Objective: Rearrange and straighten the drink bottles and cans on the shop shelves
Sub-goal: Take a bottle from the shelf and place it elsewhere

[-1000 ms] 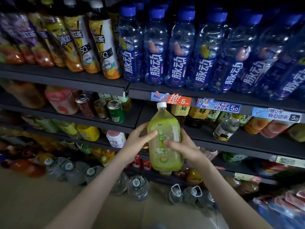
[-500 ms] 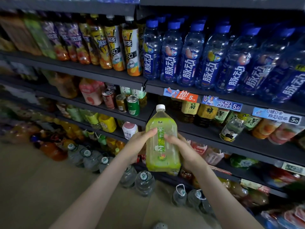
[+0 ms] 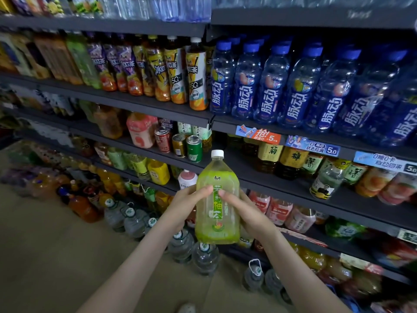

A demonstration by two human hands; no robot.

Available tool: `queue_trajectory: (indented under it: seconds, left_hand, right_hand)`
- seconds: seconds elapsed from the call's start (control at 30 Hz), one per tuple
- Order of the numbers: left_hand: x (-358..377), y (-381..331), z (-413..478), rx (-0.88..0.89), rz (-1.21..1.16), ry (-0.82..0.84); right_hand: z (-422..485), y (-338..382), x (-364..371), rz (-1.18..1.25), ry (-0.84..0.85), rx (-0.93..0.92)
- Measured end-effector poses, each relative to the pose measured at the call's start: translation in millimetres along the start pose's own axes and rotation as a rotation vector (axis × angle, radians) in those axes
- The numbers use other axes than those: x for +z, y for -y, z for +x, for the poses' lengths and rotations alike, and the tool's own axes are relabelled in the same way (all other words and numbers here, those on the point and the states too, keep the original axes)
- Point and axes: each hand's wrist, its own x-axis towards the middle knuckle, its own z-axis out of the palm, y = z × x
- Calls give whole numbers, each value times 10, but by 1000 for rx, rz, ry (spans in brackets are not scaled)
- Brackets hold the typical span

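Note:
A large green tea bottle (image 3: 217, 213) with a white cap stands upright in the air in front of the shelves. My left hand (image 3: 185, 204) grips its left side and my right hand (image 3: 242, 211) grips its right side, thumbs on the label. Behind it is a dark shelf (image 3: 248, 177) with amber tea bottles (image 3: 282, 159) to the right and three small cans (image 3: 180, 146) to the left. A small clear bottle (image 3: 325, 181) leans tilted on that shelf further right.
Blue water bottles (image 3: 293, 91) fill the shelf above on the right, iced tea bottles (image 3: 176, 71) on the left. Large water jugs (image 3: 133, 220) stand on the floor along the shelf base. Price tags (image 3: 312, 146) line the shelf edge.
My view has swung up and to the left, showing more of the upper shelves. Both hands keep the same hold on the green bottle, which stays upright.

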Motion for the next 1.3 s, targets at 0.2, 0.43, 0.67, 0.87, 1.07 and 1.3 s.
queue_trajectory:
  seconds: [0.2, 0.43, 0.67, 0.87, 1.07, 1.3]
  left_hand:
    - [-470, -77, 184, -4, 13, 32]
    - [-1833, -17, 330, 5, -21, -17]
    - [-3402, 43, 570, 10, -74, -127]
    - [-4410, 54, 786, 60, -99, -220]
    - [-5466, 95, 1369, 153, -4, -149]
    - [-6603, -80, 2454, 118, 87, -21]
  right_hand:
    - [363, 44, 320, -92, -33, -22]
    - [1199, 2, 1378, -161, 36, -22]
    - [2321, -46, 2634, -114, 113, 10]
    - [3203, -58, 3346, -197, 141, -3]
    - [4269, -59, 3817, -257, 228, -50]
    - [5688, -13, 4461, -169, 83, -176]
